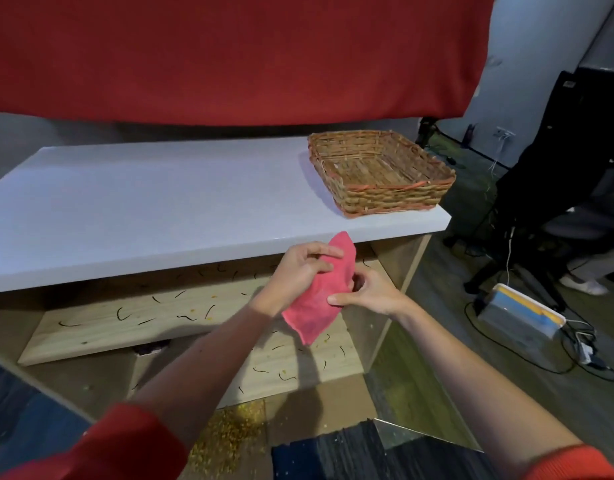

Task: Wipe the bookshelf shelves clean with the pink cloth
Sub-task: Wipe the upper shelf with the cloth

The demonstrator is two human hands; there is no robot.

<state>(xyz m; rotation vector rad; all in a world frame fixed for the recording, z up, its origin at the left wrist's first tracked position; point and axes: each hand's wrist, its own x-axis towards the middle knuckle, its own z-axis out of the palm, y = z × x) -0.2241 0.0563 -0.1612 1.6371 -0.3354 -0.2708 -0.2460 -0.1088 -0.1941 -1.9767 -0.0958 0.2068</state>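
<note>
At left, dark strands [123,313] litter the wooden shelf [91,336]. Before it, the left hand [298,268] and right hand [371,293] pinch the pink cloth [316,303] in mid-air. Far right on the white top [160,202], a wicker basket [385,199] shows its woven floor.

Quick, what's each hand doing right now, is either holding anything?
Left hand: closed, gripping the upper part of the pink cloth.
Right hand: closed, pinching the same cloth at its right edge.

Red drape [229,57] against a pale wall [540,64] — dark floor [437,282], black chair [554,168].
</note>
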